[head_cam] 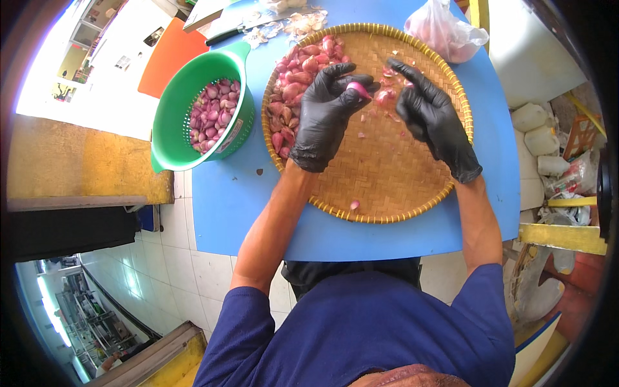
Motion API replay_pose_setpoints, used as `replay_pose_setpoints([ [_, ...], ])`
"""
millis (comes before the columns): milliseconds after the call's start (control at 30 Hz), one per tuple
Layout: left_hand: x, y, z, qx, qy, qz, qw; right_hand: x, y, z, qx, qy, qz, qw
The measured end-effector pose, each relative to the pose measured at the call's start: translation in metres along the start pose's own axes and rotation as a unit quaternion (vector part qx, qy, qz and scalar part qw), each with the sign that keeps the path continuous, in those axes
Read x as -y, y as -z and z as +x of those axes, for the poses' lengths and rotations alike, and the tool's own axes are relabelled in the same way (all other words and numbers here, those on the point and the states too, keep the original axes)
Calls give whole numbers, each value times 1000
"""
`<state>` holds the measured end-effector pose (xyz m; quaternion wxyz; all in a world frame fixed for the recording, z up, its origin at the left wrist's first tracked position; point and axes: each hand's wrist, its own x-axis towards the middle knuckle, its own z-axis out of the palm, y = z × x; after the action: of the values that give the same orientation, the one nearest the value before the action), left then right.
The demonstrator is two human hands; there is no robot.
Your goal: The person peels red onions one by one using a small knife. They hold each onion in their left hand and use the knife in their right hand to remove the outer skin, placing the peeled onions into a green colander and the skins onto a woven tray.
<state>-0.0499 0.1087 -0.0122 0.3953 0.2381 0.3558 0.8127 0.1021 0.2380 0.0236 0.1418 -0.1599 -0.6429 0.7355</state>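
Observation:
My left hand (329,109), in a black glove, pinches a shiny purple shallot (358,90) between thumb and fingers above a round woven bamboo tray (387,169). To its right is my gloved right hand (425,106), its index finger stretched out and the other fingers curled. A small pinkish bit shows by that finger, but whether the hand grips anything is hidden. Unpeeled shallots (295,84) are heaped along the tray's left side. Loose shallot skins (385,96) lie between and below my hands. One small shallot piece (355,205) rests near the tray's front rim.
Left of the tray, a green plastic colander (169,116) holds peeled shallots (215,116). A black-handled knife (225,35) and papery garlic skins (302,24) lie behind it on the blue table (232,208). A knotted plastic bag (445,34) sits at the back right. Plastic jugs (540,140) stand beyond the table.

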Motion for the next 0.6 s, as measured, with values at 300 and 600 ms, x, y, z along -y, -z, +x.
replay_pose_setpoints([
  [300, 0, 2, -1, -10, 17, 8, 1000, -6, -22, -6, 83, 51, -3, 995],
  [600, 2, 8, -1, -1, 28, 34, 999, -9, -24, -3, -22, 120, -50, 991],
])
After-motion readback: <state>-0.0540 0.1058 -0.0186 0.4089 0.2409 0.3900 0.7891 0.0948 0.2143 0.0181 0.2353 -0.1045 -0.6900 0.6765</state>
